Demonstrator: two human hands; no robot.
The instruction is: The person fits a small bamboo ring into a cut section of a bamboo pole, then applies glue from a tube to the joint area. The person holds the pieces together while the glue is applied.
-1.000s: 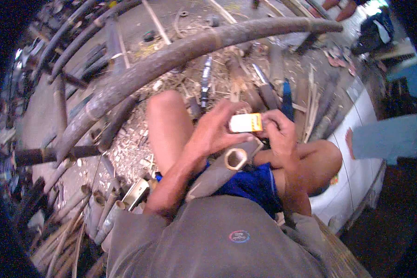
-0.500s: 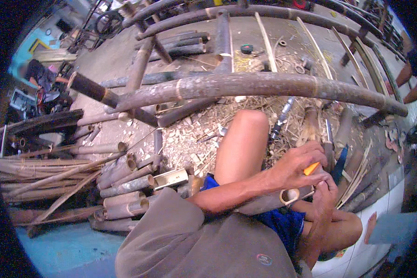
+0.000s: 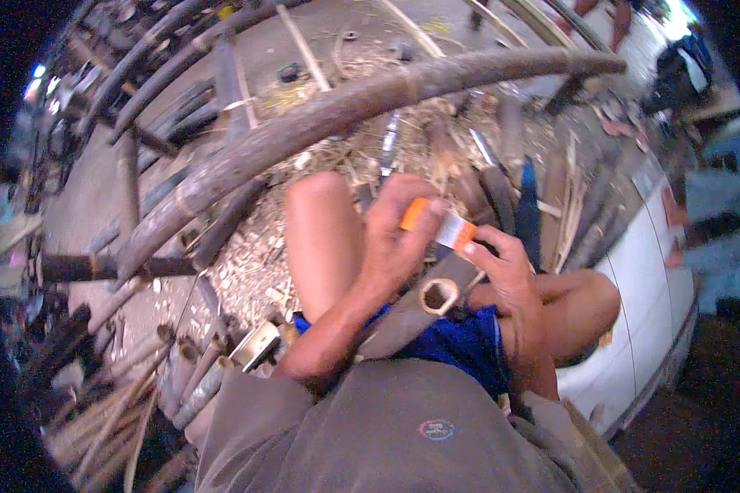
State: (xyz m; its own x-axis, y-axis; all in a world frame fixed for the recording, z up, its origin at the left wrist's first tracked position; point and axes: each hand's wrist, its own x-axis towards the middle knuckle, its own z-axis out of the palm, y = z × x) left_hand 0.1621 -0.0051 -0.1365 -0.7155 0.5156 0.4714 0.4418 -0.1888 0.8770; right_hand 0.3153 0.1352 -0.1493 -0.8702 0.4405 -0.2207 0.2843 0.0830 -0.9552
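My left hand (image 3: pixel 399 226) is closed round one end of a small orange-and-white container (image 3: pixel 455 232); motion blur hides its exact kind. The fingers of my right hand (image 3: pixel 504 261) pinch its other orange end. Just below both hands, a dark bamboo pole (image 3: pixel 403 321) lies slantwise across my lap. Its pale, hollow cut end (image 3: pixel 438 296) faces up between my forearms, apart from the container.
A long curved bamboo rail (image 3: pixel 337 107) of a frame arches ahead of my knees. Wood shavings (image 3: pixel 238 263) cover the floor. A blue-bladed saw (image 3: pixel 528 209) and a chisel-like metal tool (image 3: pixel 483 148) lie to the right. Cut bamboo pieces (image 3: pixel 197 386) are piled at left.
My view has swung to the right. The container, mostly hidden by my fingers before, now shows between my hands, which have moved farther apart along it.
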